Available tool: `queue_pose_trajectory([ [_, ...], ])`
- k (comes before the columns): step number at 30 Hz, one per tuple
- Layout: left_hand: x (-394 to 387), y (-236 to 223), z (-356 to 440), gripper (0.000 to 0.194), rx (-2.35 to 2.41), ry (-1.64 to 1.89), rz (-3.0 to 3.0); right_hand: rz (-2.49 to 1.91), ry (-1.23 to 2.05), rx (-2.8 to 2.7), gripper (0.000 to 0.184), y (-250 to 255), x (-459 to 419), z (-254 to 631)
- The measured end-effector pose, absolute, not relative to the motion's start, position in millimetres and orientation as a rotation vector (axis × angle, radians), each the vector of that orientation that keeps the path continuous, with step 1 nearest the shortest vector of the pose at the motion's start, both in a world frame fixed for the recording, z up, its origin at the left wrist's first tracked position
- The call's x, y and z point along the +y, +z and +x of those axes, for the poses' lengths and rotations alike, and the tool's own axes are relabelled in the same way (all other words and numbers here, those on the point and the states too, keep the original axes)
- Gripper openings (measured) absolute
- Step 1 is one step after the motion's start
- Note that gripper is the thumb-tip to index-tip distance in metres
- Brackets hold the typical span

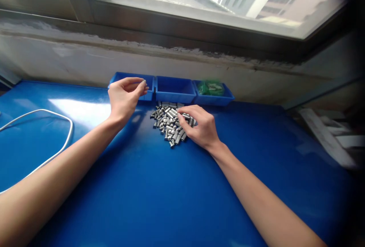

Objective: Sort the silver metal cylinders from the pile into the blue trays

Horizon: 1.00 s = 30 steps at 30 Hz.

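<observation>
My left hand is raised over the left blue bin, its thumb and fingertips pinched around a small metal part. A heap of short silvery metal parts, some cylindrical and some longer with flat sides, lies on the blue table in front of the bins. At the heap's right side my right hand reaches in with thumb and index finger closed together. Whatever is between those fingertips cannot be told apart from the heap. The right hand covers part of the pile.
Beside the left bin stand a middle blue bin and a right blue bin holding a green plastic bag. A white cable curves across the blue table at left. Behind the bins rises a wall below a window.
</observation>
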<state>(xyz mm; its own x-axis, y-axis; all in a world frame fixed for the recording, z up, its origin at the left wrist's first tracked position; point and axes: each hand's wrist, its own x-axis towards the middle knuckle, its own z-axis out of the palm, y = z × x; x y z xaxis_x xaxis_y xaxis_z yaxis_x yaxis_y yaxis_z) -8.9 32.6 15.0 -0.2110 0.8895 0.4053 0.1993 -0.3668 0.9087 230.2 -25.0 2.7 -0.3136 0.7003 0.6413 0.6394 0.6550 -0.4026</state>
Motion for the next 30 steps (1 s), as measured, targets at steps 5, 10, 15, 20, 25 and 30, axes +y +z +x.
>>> queue_pose_trajectory([
  [5, 31.7, 15.1, -12.6, 0.036, 1.272, 1.598, 1.477, -1.049, 0.090, -2.069, 0.013, -0.8, -21.7, 232.9],
  [10, 15.4, 8.7, -6.9, 0.023, 1.193, 1.462, 1.857, -1.194, 0.055, -1.981, 0.012, 2.4, -19.2, 238.5],
  [15, 6.6, 2.1, -1.0, 0.018, 1.018, 1.311, 2.333, -1.358, 0.152, -1.926, 0.013, 6.2, -15.1, 251.0],
  [20, 5.4, -0.8, -1.5, 0.023, 0.928, 1.243, 2.514, -1.352, 0.178, -1.992, 0.013, 7.7, -9.9, 249.4],
  [25, 5.6, -2.0, -1.5, 0.024, 0.914, 1.219, 2.561, -1.361, 0.126, -2.117, 0.012, 14.2, -1.3, 241.4],
  [30, 5.1, -2.4, -1.3, 0.023, 0.913, 1.219, 2.580, -1.409, 0.154, -2.253, 0.014, 23.5, 6.2, 242.9],
])
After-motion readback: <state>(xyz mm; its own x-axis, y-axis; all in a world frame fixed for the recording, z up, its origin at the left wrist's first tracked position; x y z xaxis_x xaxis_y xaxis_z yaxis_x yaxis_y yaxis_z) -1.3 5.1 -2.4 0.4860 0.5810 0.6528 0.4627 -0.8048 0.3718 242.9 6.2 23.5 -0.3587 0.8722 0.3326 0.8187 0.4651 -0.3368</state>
